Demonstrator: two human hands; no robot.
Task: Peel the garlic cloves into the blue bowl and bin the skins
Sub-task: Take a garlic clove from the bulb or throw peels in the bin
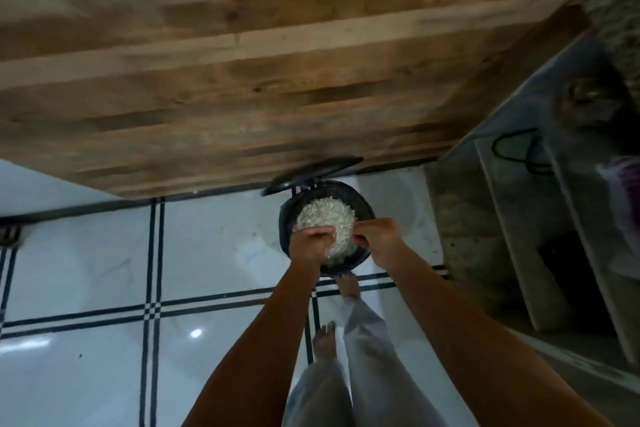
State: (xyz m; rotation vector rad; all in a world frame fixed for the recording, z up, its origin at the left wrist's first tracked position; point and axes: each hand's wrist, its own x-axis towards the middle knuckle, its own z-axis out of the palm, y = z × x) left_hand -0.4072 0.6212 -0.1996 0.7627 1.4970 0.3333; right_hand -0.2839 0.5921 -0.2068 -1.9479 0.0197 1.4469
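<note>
Your left hand point(312, 241) and right hand point(378, 236) are positioned side by side directly above the bin point(287, 218), a dark round pedal bin standing on the tiled floor point(207, 253) at the edge of the wooden tabletop point(242, 62). The bin lid point(311, 175) is raised. The garlic skins point(327, 213) form a white heap that fills the bin opening.

Left hand: fingers curled inward, touching the heap. The frame is too blurred to tell whether they hold any skins.

Right hand: fingertips drawn together near the bin rim. You cannot tell what, if anything, they pinch.

One bare foot point(348, 284) rests at the bin base.
</note>
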